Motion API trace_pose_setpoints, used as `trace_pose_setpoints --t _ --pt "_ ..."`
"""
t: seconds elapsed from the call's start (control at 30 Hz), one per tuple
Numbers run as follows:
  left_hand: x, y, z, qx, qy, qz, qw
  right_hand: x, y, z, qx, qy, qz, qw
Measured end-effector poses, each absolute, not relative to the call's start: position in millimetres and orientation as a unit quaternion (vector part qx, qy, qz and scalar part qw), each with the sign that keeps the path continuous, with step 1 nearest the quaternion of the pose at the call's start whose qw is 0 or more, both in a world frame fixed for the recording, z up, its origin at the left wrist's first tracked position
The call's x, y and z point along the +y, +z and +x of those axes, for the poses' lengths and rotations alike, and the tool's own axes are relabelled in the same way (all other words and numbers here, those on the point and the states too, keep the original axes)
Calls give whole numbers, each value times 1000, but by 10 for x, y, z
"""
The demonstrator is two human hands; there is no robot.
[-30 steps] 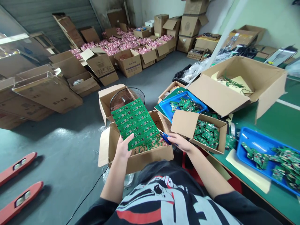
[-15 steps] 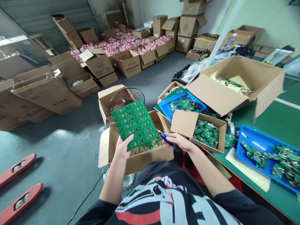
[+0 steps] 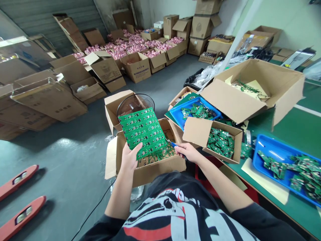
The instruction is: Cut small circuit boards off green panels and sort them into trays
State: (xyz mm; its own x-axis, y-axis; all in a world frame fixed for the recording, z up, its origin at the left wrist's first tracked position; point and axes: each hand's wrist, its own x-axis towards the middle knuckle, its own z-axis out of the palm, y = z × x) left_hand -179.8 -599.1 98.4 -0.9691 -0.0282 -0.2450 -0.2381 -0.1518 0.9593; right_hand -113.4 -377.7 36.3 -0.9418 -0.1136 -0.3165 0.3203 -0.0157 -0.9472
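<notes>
A green circuit board panel (image 3: 142,132) with rows of small parts is held by its lower left corner in my left hand (image 3: 130,155), thumb on top. My right hand (image 3: 187,151) is closed round blue-handled cutting pliers (image 3: 173,144), whose jaws are at the panel's right edge. Whether the jaws touch the board I cannot tell. Beneath the panel stands an open cardboard box (image 3: 160,169) holding thin green board strips (image 3: 160,155). A black mesh basket (image 3: 135,98) shows behind the panel, partly hidden by it.
To the right, a small carton (image 3: 237,147) and blue trays (image 3: 260,164) (image 3: 175,112) hold small green boards on the green table (image 3: 288,134). A large carton (image 3: 283,87) stands behind them. Red forks (image 3: 20,217) lie at the floor's left; cartons of pink items (image 3: 136,68) stand at the back.
The pliers and my right hand have shifted slightly left and up along the panel's right edge. The panel has tilted a little; my left hand still holds it.
</notes>
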Motion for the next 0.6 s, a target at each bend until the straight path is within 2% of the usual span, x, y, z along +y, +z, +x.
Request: trace_pose_setpoints --t 0.6 --pt "-6048 1063 -1762 785 615 -76 -24 -3924 372 -1129 829 -552 46 74"
